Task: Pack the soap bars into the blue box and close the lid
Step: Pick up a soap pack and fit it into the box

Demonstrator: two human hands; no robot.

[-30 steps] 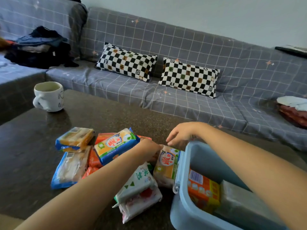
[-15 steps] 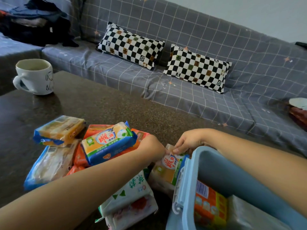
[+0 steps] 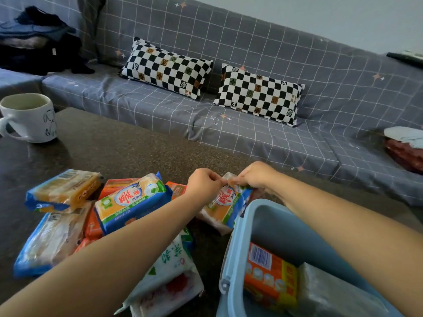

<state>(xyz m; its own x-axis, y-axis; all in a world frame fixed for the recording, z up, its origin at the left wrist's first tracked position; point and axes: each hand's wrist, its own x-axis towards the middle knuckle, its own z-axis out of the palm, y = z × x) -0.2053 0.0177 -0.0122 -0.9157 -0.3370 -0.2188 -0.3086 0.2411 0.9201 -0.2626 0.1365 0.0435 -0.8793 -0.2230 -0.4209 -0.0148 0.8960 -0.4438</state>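
A single head-worn wide-angle view looks forward and down across the dark speckled stone table point(image 3: 128, 145), tilted so the far edge slants. It sits close above the table: both forearms enter from the bottom edge, and the open light-blue plastic box point(image 3: 238, 239) fills the near right corner. Beyond the table it faces the grey grid-patterned sofa point(image 3: 263, 138). No second view shares the scene.

Soap bars point(image 3: 96, 216) lie left of the box point(image 3: 231, 259); mug point(image 3: 28, 117) far left.
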